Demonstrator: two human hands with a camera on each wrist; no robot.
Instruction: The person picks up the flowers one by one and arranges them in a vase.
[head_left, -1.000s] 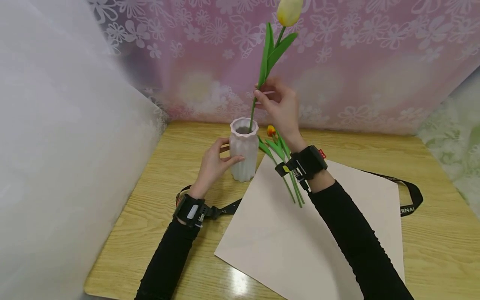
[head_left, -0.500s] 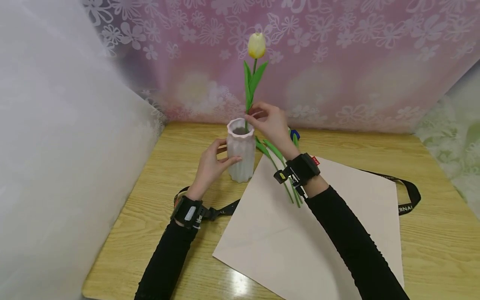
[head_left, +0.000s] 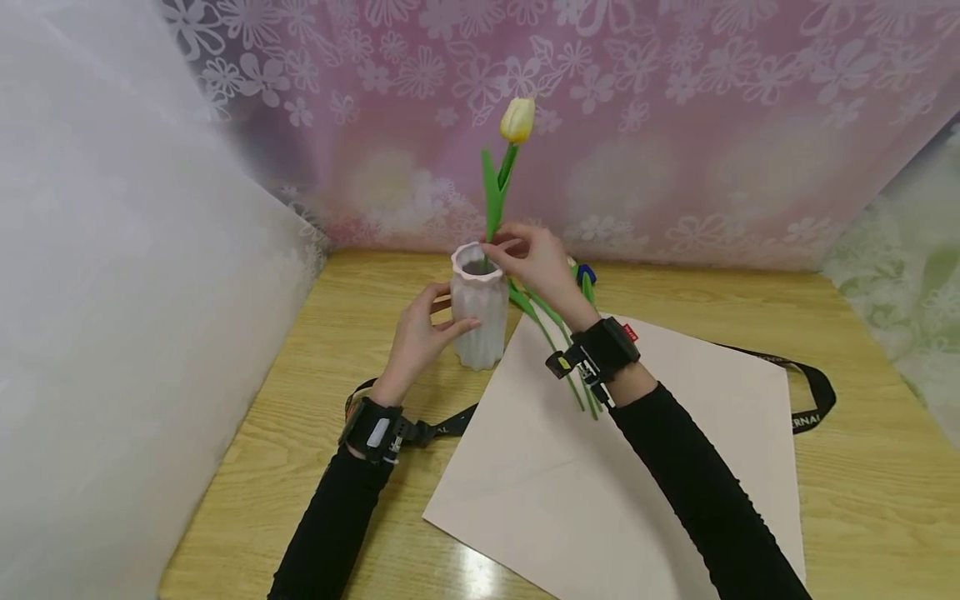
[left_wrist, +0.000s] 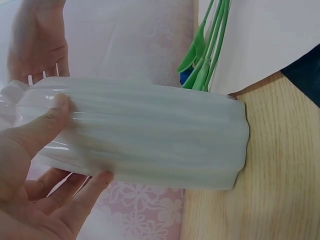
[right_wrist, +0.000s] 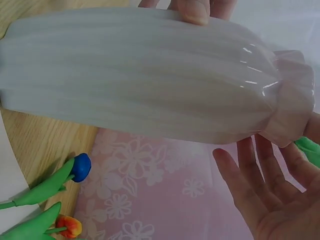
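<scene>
A white ribbed vase (head_left: 480, 329) with a scalloped pinkish rim stands upright on the table. My left hand (head_left: 418, 333) grips its left side, the thumb across the front and fingers around the back. At the vase's mouth, my right hand (head_left: 534, 265) pinches the green stem of a pale yellow tulip (head_left: 517, 121). The tulip stands nearly upright above the rim, the lower stem hidden inside the vase. In the right wrist view the vase (right_wrist: 135, 75) lies across the picture, with the right hand's fingers (right_wrist: 270, 175) beside its neck.
Several tulips, one blue (right_wrist: 81, 167) and one orange-red (right_wrist: 69, 227), lie right of the vase, stems over a pale board (head_left: 622, 467). A black lanyard (head_left: 813, 396) lies partly under it. A pink floral curtain (head_left: 637, 175) hangs behind the wood table (head_left: 285, 450).
The right hand has come down and left, lowering the tulip's stem into the vase. The yellow bloom is lower. The left hand keeps its grip on the vase.
</scene>
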